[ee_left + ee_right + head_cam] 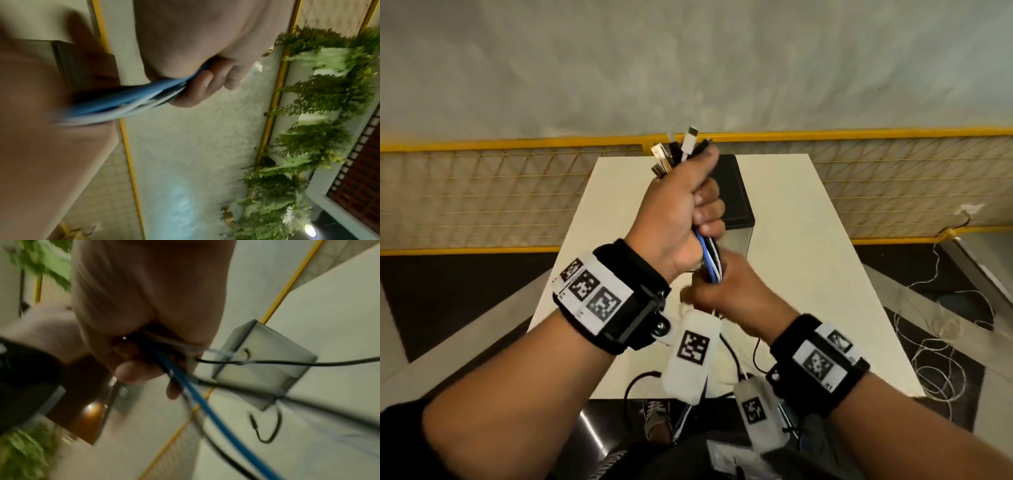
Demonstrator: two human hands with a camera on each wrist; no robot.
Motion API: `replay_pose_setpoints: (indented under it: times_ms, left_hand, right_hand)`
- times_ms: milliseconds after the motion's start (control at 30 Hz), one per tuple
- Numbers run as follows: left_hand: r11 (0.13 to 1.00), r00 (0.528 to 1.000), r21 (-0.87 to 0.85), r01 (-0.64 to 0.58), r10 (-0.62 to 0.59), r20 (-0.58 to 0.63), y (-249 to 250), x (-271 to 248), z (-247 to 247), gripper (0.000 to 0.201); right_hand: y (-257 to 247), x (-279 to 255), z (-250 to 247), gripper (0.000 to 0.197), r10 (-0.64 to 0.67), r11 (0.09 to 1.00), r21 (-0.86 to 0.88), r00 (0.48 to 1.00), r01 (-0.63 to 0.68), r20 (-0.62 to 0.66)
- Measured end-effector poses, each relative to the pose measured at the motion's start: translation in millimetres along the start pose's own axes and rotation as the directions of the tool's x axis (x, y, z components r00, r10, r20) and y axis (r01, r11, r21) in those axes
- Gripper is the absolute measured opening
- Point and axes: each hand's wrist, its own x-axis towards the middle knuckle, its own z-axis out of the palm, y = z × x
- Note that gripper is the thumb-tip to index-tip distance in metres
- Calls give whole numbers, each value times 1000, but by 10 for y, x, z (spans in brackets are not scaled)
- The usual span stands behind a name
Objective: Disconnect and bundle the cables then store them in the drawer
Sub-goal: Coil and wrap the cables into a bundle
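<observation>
My left hand point(688, 209) is raised above the white table point(825, 274) and grips a bundle of cables point(710, 262). Several USB plugs point(681, 150) stick out above its fist. In the left wrist view its fingers point(205, 82) curl round the blue and white cables point(127, 102). Just below it, my right hand point(726, 291) grips the same bundle. In the right wrist view a blue cable point(205, 410) and thin black cables point(308, 363) trail out of that fist. A small drawer box point(736, 198) with a black top stands on the table behind my hands; its grey side point(265, 368) shows there too.
A yellow-framed mesh fence point(482, 192) runs behind the table. Loose white wire point(941, 346) lies tangled on the dark floor to the right. Cable tails hang over the table's near edge point(633, 387) toward my shoes point(657, 418). Green plants point(318, 113) line a wall.
</observation>
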Motion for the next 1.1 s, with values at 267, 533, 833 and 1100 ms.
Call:
replay_pose_setpoints:
  times_ms: [267,533,833,1100]
  left_hand:
    - [984,984,19,-175,176,-26,581,-16,-107,35]
    - [941,939,-7,-338,337,-62,1084,-72,-244,41]
    - [976,999,216,-30,24,27,206,-112,-344,46]
    - [768,983,622,-154,183,17,-133,-195,-251,32]
  right_hand:
    - [839,-221,46,15,391,915,-192,900,-356,195]
    - [1251,-480,-158,12,518,839,-337,817,-428,252]
    - [641,-311,-607,127,395,880,-370,891,-298,223]
    - [-41,10,2,42,-190,965,-186,982,186,-3]
